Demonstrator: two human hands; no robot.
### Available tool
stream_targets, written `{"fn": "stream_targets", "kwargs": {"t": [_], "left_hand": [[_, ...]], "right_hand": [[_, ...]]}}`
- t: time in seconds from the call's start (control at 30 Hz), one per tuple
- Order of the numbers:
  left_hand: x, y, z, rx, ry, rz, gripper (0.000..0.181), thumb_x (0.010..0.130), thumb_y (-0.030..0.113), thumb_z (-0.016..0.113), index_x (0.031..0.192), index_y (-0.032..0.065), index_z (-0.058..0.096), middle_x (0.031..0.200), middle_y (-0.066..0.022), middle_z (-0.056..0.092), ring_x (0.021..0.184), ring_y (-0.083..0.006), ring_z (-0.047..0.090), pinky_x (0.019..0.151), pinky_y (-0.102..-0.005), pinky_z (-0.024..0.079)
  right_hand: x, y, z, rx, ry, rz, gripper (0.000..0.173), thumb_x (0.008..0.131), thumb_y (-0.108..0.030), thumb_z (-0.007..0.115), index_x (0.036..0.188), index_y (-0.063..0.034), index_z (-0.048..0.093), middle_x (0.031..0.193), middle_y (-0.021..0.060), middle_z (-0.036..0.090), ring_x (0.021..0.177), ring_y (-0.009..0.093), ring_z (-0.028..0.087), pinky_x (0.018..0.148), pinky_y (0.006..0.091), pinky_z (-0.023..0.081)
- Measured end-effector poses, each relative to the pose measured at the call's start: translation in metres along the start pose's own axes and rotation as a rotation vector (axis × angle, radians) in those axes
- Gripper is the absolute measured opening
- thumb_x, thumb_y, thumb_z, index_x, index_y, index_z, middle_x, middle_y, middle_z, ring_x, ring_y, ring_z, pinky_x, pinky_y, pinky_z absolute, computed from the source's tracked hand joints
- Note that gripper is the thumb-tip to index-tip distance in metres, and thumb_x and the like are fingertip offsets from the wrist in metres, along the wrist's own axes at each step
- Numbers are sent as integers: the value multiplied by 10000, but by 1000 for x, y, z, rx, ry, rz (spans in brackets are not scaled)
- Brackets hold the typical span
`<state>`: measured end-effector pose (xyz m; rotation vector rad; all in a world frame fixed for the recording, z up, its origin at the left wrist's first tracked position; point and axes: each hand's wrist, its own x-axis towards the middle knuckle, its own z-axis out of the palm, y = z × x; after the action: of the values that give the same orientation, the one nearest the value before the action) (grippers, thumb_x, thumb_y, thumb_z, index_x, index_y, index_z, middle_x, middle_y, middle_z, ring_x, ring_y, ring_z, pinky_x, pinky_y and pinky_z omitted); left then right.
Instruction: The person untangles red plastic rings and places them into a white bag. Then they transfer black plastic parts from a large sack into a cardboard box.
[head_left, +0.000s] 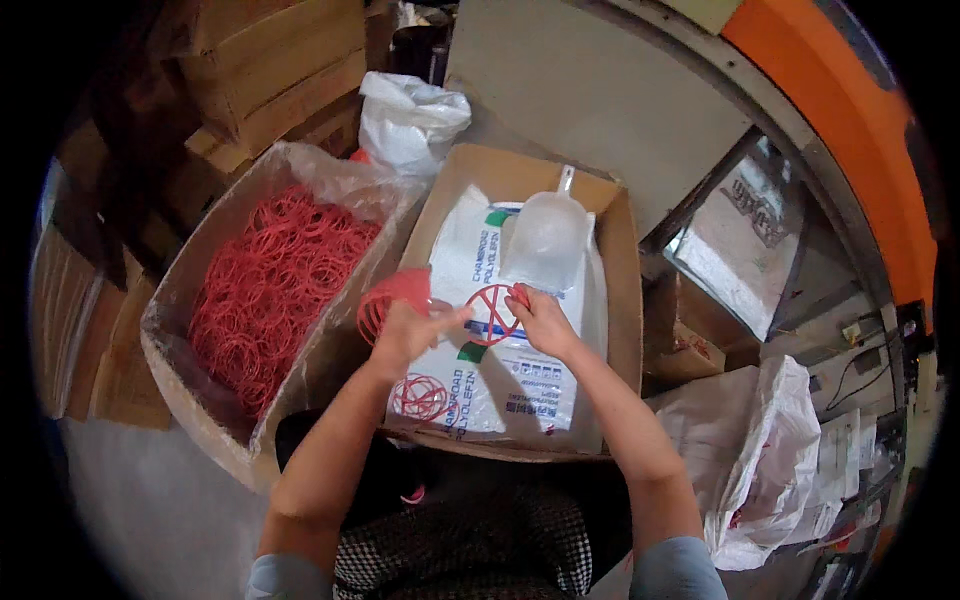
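Note:
My left hand (411, 328) holds a stack of thin red plastic rings (386, 296), bunched together above the left side of a cardboard box. In my right hand (549, 324) is a single red plastic ring with crossing spokes (491, 319), gripped at its right edge. The left fingertips reach close to this ring; whether they touch it I cannot tell. Beneath both hands, a printed white plastic sack (510, 409) lies in the open cardboard box (624, 330). A small heap of red rings (420, 397) rests on the sack's near left corner. A translucent plastic scoop (550, 229) lies towards its far end.
To the left stands a plastic-lined carton (169, 322) holding a large pile of red rings (277, 300). A white woven sack (409, 124) stands behind the boxes. Cardboard boxes (277, 75) are stacked at the far left. Another white sack (772, 465) hangs open at the right.

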<state>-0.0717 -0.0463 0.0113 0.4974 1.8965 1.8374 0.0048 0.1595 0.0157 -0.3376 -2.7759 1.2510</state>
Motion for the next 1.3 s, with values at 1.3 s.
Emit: {"fn": "stream_targets", "kwargs": {"t": [1.3], "left_hand": [[-6, 86, -23, -1019, 223, 42, 249, 902, 216, 464, 1036, 8, 496, 537, 23, 344, 504, -105, 382, 645, -256, 365]], "right_hand": [[39, 165, 132, 132, -66, 172, 369, 889, -297, 398, 768, 2, 578, 722, 178, 617, 583, 232, 591, 546, 344, 462]]}}
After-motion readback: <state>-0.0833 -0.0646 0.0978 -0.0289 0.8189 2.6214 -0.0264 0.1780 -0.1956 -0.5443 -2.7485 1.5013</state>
